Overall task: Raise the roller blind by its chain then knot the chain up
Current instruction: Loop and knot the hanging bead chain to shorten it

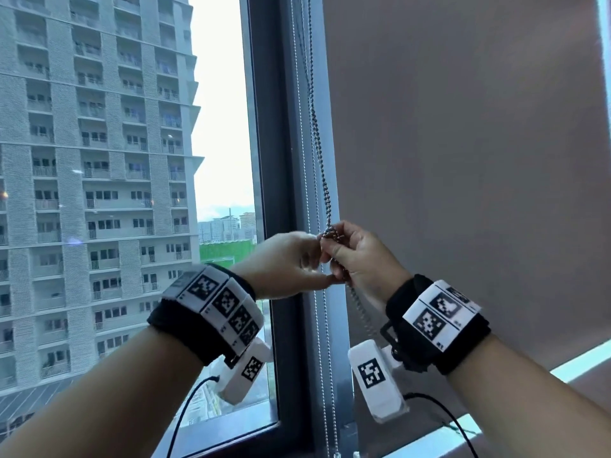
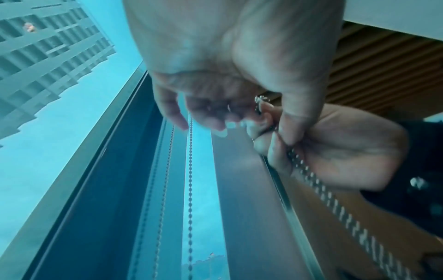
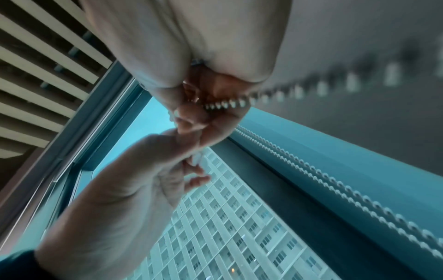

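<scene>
The metal bead chain [image 1: 318,143] runs down twisted along the left edge of the grey roller blind [image 1: 463,160] to a small bunched knot [image 1: 330,232]. My hands meet at that knot. My left hand [image 1: 315,252] pinches the chain just under it with fingertips and thumb. My right hand [image 1: 337,259] has its fingers curled round the chain, and the slack [image 1: 360,309] drops out below the palm. In the left wrist view the thumb [image 2: 294,121] presses the beads [image 2: 260,103] against my right hand [image 2: 335,151]. In the right wrist view the beads [image 3: 227,104] emerge from my curled fingers.
A dark window frame [image 1: 281,193] stands left of the chain, with a tower block [image 1: 99,160] beyond the glass. A second, paler bead chain [image 1: 319,342] hangs straight along the frame. The blind's bottom edge [image 1: 562,360] sits above a light sill [image 1: 429,441].
</scene>
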{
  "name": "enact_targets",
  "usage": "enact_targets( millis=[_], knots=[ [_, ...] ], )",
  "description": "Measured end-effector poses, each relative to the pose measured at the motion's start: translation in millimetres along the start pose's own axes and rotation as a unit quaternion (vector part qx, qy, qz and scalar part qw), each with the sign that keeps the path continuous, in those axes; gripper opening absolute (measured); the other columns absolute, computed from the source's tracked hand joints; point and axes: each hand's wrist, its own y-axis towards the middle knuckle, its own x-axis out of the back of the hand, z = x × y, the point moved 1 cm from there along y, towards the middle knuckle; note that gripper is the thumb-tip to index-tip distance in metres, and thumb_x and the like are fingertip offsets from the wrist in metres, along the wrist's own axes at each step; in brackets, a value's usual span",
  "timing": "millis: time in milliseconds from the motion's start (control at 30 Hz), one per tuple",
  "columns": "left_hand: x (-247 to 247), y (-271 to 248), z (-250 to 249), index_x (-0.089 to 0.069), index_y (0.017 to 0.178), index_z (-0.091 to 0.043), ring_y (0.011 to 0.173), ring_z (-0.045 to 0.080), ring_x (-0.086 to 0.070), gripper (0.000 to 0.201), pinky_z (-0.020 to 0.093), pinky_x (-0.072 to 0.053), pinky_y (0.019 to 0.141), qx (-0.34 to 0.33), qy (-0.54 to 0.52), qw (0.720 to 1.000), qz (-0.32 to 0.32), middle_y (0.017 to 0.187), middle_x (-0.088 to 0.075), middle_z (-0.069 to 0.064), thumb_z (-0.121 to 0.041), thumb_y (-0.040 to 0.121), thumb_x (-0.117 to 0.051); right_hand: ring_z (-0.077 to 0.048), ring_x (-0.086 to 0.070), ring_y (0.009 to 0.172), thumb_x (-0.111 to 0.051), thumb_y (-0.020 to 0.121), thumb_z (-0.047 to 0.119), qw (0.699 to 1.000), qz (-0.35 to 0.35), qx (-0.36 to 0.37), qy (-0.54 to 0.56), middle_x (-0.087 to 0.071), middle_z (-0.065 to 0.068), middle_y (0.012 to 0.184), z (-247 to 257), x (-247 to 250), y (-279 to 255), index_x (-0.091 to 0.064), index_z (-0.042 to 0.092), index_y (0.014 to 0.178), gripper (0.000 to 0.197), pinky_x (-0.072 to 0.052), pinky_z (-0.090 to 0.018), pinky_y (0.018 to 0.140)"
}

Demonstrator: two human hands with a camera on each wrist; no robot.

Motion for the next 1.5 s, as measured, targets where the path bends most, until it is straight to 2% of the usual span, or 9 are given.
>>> enact_targets(
  millis=[167,300,400,533,767,867,1033,1200,1500],
  knots=[
    [6.1,4.9,-6.1,-0.039,0.082,-0.026,0.078,0.013,-0.045,0.041,0.03,-0.038,0.074,-0.104,0.162,0.946,-0.262,0.089,-0.05,-0.006,-0.053,0.066,-0.066,-0.005,-0.035,0.04,-0.055,0.09,0.015,0.998,-0.028,0.001,-0.047,-0.047,0.009,0.051,4.1,10.6,3.5,-0.057,0.018,0.079,0.011,-0.035,-0.026,0.044],
    [8.9,15.5,-18.9,-0.048,0.118,-0.027,0.131,0.015,-0.043,0.047,0.043,-0.022,0.116,-0.204,0.251,0.926,-0.192,0.128,-0.055,-0.003,-0.036,0.073,-0.063,0.003,-0.044,0.036,-0.055,0.089,0.008,0.993,0.005,0.029,-0.118,-0.049,0.017,0.036,17.4,11.8,1.7,-0.057,0.017,0.075,0.018,-0.034,-0.011,0.043],
    [11.2,23.6,-19.9,-0.048,0.124,-0.023,0.116,0.013,-0.057,0.052,0.035,-0.012,0.119,-0.196,0.231,0.943,-0.139,0.116,-0.063,-0.007,-0.031,0.074,-0.06,0.01,-0.049,0.039,-0.053,0.089,0.001,0.992,0.025,0.047,-0.118,-0.053,0.022,0.038,27.3,16.5,-0.5,-0.057,0.015,0.077,0.019,-0.036,-0.005,0.044],
    [16.9,31.5,-17.5,-0.054,0.117,-0.02,0.097,0.017,-0.063,0.043,0.031,-0.031,0.108,-0.185,0.223,0.943,-0.165,0.1,-0.068,-0.003,-0.034,0.077,-0.06,0.002,-0.041,0.041,-0.058,0.086,0.005,0.993,0.039,0.031,-0.109,-0.053,0.018,0.048,25.0,25.1,0.0,-0.059,0.011,0.102,0.017,-0.035,-0.017,0.046],
    [25.3,33.0,-7.9,-0.066,0.087,-0.016,0.071,0.015,-0.058,0.021,0.029,-0.046,0.068,-0.097,0.062,0.968,-0.222,0.077,-0.065,-0.003,-0.033,0.084,-0.055,-0.017,-0.044,0.059,-0.046,0.077,-0.013,0.99,0.023,0.067,-0.123,-0.058,-0.011,0.076,22.6,50.1,-1.9,-0.054,0.018,0.064,0.035,-0.035,-0.026,0.056],
    [29.6,35.9,-6.7,-0.061,0.076,-0.018,0.057,0.01,-0.05,0.011,0.027,-0.04,0.06,-0.034,-0.093,0.965,-0.242,0.06,-0.054,-0.01,-0.027,0.08,-0.058,-0.004,-0.053,0.063,-0.049,0.083,-0.009,0.978,0.01,0.067,-0.198,-0.066,0.006,0.072,14.4,47.3,3.4,-0.067,0.022,0.069,0.038,-0.039,-0.015,0.063],
    [38.9,39.3,-16.7,-0.059,0.07,-0.01,0.048,0.01,-0.046,0.02,0.018,-0.043,0.049,0.008,-0.43,0.858,-0.281,0.058,-0.05,0.002,0.0,0.087,-0.055,-0.002,-0.054,0.097,-0.048,0.093,0.008,0.981,-0.04,0.086,-0.169,-0.061,0.0,0.108,19.0,30.5,21.5,-0.063,0.018,0.109,0.024,-0.039,-0.013,0.086],
    [39.9,43.4,-23.1,-0.05,0.077,-0.01,0.039,0.008,-0.044,0.02,0.017,-0.047,0.048,0.064,-0.679,0.701,-0.209,0.048,-0.045,-0.003,-0.008,0.095,-0.041,-0.013,-0.057,0.097,-0.04,0.096,0.034,0.996,-0.042,0.047,-0.067,-0.065,0.003,0.11,39.6,9.3,36.1,-0.064,0.02,0.107,0.03,-0.039,-0.028,0.083],
    [32.0,38.9,-24.7,-0.041,0.096,-0.013,0.046,0.01,-0.059,0.016,0.03,-0.06,0.062,0.095,-0.704,0.673,-0.207,0.067,-0.05,0.006,0.002,0.095,-0.035,-0.009,-0.052,0.072,-0.051,0.092,0.018,0.996,-0.062,0.031,0.052,-0.061,0.004,0.077,49.9,-5.0,45.8,-0.058,0.022,0.077,0.016,-0.039,-0.035,0.081]
  ],
)
